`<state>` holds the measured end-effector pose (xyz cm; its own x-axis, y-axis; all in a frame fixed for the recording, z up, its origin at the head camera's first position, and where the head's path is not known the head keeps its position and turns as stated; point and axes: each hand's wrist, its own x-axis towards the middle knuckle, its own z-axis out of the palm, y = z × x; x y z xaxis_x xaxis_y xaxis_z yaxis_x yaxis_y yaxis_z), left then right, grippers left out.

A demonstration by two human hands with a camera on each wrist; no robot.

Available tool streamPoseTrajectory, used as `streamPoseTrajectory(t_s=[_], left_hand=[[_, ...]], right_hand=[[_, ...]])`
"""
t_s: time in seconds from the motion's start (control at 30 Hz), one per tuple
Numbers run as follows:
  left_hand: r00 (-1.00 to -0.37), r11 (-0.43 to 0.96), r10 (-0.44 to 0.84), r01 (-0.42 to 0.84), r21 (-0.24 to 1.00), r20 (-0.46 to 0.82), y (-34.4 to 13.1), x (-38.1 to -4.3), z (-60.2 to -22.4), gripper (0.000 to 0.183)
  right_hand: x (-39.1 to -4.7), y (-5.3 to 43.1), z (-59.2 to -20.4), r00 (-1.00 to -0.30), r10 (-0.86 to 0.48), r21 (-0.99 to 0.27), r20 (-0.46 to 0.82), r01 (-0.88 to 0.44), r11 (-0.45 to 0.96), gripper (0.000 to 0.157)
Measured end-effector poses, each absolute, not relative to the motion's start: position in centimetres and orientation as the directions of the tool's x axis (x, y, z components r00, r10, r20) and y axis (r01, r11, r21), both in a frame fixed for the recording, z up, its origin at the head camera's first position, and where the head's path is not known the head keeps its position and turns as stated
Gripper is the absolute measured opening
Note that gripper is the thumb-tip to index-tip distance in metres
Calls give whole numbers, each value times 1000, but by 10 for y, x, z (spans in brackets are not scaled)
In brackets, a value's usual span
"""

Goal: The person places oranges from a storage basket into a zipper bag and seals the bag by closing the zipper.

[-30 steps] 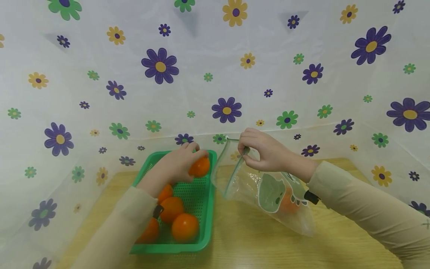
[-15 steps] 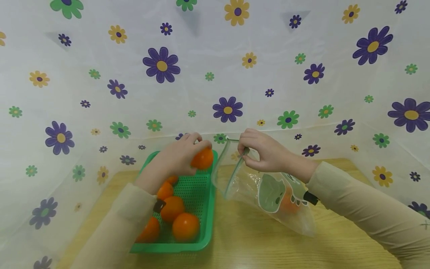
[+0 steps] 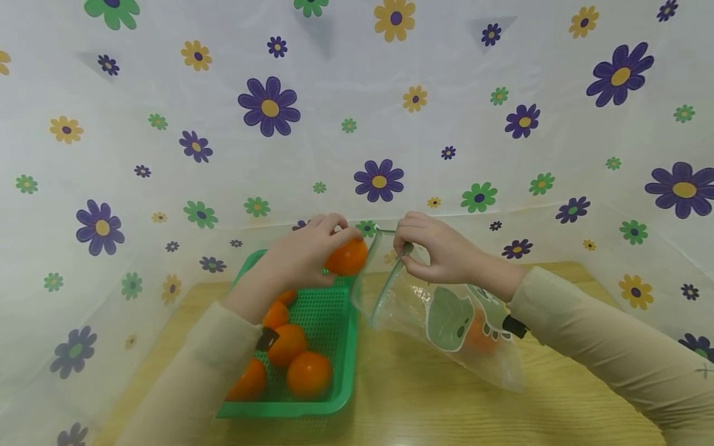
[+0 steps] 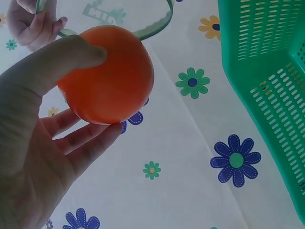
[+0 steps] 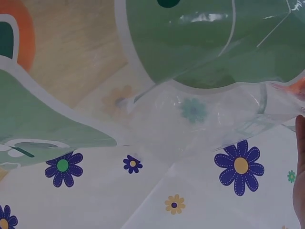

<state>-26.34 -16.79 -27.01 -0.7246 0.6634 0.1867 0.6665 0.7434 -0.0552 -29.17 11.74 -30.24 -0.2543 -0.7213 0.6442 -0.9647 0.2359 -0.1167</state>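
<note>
My left hand point(image 3: 304, 253) grips an orange point(image 3: 348, 256) above the far right corner of the green basket point(image 3: 347, 371), right beside the bag's mouth. The left wrist view shows the thumb over the orange point(image 4: 112, 78) and the fingers curled beneath it. With thumb and fingertips, my right hand point(image 3: 443, 251) pinches the zip edge of a clear zip bag point(image 3: 407, 297) and holds its mouth open toward the left. The bag bears a green cartoon print point(image 5: 200, 43), and an orange shape point(image 3: 481, 331) shows through its lower part.
Several oranges point(image 3: 309, 375) lie in the near and left part of the basket, some partly hidden by the left arm. Both stand on a wooden table point(image 3: 424, 396). A white flower-patterned sheet point(image 3: 334, 155) rises behind and at the sides.
My left hand has lifted the orange up out of the basket and moved it right, toward the bag's mouth. The right hand and bag have stayed nearly still.
</note>
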Motion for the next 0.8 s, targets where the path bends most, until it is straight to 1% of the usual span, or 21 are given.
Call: streamPoseTrajectory(t_s=[0.2,0.5,0.8], left_hand=[[-687,710,697,701,-64,203,-160,-259,-267,76],[-665,689,710,724,-37,232,-151,-257,-267,73],[-636,657,737,754,-24,229,-145,-260,-270,70]], right_hand=[[-292,119,-298,-252,-717,-113,650,-965,237,8],[-293,123,-292,-224,-688,-102,690,-971,214,9],[-289,127,-284,-249,-682,-113,687,-965,238,5]])
